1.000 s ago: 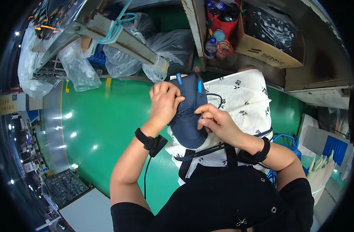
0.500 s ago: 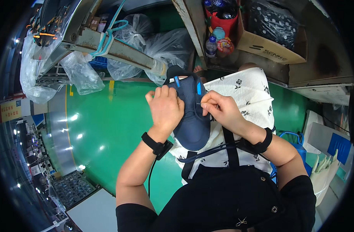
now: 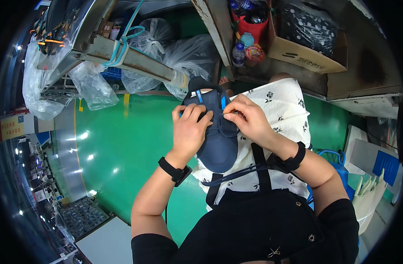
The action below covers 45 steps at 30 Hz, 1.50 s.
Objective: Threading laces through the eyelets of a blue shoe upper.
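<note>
Lacing a dark blue shoe (image 3: 217,132), by the look of it. It sits on the person's lap, toe toward the body, heel and blue pull tabs pointing away, resting on a white floral apron (image 3: 289,110).

Left hand (image 3: 190,130) lies over the left side of the upper, fingers (image 3: 197,115) curled down on it, pinning the shoe. Right hand (image 3: 250,119) is at the eyelet area, thumb and forefinger pinched narrow on what looks like a lace end (image 3: 225,113). A dark lace (image 3: 236,174) trails from under the toe across the apron toward the right wrist.

Judgement: mid-lacing, one end being fed or pulled at the upper eyelets. Next move needs a steady hold from the left hand and a fine pinch to aim the tip at a small hole, then an even pull so the lace doesn't twist or slip out.

Hard to make out:
- eyelets and lace tip: dark on dark, partly under the fingers
- which eyelet row is in work: cannot tell
- the shoe's left side and sole: hidden by the left hand and the lap
- how the trailing lace ends: lost under the right forearm

Around: black wristbands on both wrists, green floor (image 3: 122,145), clear plastic bags (image 3: 184,57) hung on a metal frame ahead, a cardboard box (image 3: 307,57) and bottles (image 3: 239,53) on a shelf beyond the knees.
</note>
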Motion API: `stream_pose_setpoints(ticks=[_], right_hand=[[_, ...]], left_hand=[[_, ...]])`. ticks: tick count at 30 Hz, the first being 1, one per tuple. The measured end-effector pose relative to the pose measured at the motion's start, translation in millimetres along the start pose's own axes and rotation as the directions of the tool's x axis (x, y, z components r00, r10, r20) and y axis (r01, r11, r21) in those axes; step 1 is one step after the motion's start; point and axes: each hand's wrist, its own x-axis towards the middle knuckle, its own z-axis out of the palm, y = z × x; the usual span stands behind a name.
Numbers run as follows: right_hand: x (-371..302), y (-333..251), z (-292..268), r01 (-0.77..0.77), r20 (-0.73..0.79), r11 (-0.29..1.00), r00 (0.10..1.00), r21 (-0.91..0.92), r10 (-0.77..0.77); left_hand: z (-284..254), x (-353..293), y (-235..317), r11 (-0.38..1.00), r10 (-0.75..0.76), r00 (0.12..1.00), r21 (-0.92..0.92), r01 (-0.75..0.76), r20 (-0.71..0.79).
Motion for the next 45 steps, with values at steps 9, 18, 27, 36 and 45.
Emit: stream_pose_setpoints(ticks=[9, 18, 27, 36, 45], right_hand=[[13, -1, 13, 0.203, 0.0, 0.947, 0.978, -0.248, -0.209], [41, 9, 32, 0.476, 0.277, 0.658, 0.878, -0.584, -0.39], [55, 0, 39, 0.23, 0.197, 0.835, 0.969, -0.501, -0.149], [39, -3, 53, 0.282, 0.134, 0.735, 0.958, -0.616, -0.255], [34, 14, -48, -0.052, -0.338, 0.9, 0.916, 0.433, 0.215]], left_hand=[[22, 18, -18, 0.899, -0.292, 0.956, -0.333, 0.285, 0.03], [13, 17, -20, 0.47, -0.613, 0.776, -0.721, 0.509, 0.149], [-5, -33, -7, 0.931, -0.36, 0.93, -0.095, 0.352, -0.075], [31, -21, 0, 0.774, -0.577, 0.791, -0.445, 0.451, -0.202], [-3, -58, -13, 0.042, -0.877, 0.481, -0.997, 0.071, -0.002]])
